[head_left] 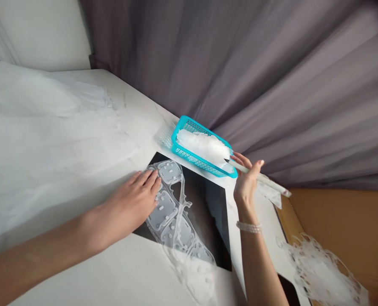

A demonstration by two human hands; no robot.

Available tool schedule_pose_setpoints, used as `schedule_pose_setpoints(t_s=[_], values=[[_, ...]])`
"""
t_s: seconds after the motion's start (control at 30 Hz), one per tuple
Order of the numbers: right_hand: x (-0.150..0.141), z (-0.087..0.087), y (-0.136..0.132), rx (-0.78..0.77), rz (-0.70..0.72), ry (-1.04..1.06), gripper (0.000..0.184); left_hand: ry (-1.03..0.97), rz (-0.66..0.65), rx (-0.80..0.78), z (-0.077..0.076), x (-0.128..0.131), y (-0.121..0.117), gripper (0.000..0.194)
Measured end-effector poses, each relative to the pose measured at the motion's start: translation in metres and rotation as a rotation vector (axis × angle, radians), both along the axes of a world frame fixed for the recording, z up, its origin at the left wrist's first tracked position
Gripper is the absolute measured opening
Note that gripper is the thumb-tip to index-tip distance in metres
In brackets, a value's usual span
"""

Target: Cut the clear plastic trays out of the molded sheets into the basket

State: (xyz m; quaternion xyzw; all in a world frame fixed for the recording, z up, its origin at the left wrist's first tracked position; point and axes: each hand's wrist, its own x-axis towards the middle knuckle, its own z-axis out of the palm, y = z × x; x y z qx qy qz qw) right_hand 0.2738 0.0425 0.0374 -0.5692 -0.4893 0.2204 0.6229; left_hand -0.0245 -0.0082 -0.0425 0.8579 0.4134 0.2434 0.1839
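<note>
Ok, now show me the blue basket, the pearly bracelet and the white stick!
Blue basket (189, 156), head view, on its front rim.
Pearly bracelet (249, 227), head view, on the middle of the band.
White stick (272, 185), head view, near its far end.

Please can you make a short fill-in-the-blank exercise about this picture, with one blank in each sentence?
The left hand rests on a clear molded sheet over a mat of ____ colour.
White fluffy material lies in a ____ basket.
The right hand holds a white rod and wears a pearl ____ on its wrist.

Missing words: black, blue, bracelet.
</note>
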Motion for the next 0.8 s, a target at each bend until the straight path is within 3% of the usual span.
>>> schedule_pose_setpoints(t_s=[0.07, 0.13, 0.27, 0.4, 0.6, 0.8], values=[[-0.015, -0.006, -0.011, -0.065, 0.010, -0.064, 0.067, 0.088, 0.017, 0.035, -0.008, 0.002, -0.005, 0.049], [-0.039, -0.009, -0.026, -0.179, 0.110, -0.130, 0.057, 0.137, 0.027, 0.015, -0.003, 0.006, -0.010, 0.050], [-0.088, -0.019, -0.039, -0.362, 0.383, -0.194, 0.028, 0.257, 0.049, -0.043, 0.029, 0.009, -0.022, 0.050], [-0.115, -0.033, -0.035, -0.396, 0.539, -0.144, 0.027, 0.363, 0.043, -0.068, 0.051, 0.004, -0.025, 0.048], [-0.104, -0.039, -0.034, -0.364, 0.391, -0.267, 0.029, 0.313, -0.005, -0.103, 0.055, 0.000, -0.016, 0.038], [-0.090, -0.021, -0.044, -0.436, 0.286, -0.403, 0.033, 0.251, -0.029, -0.163, 0.058, 0.001, -0.023, 0.041]])
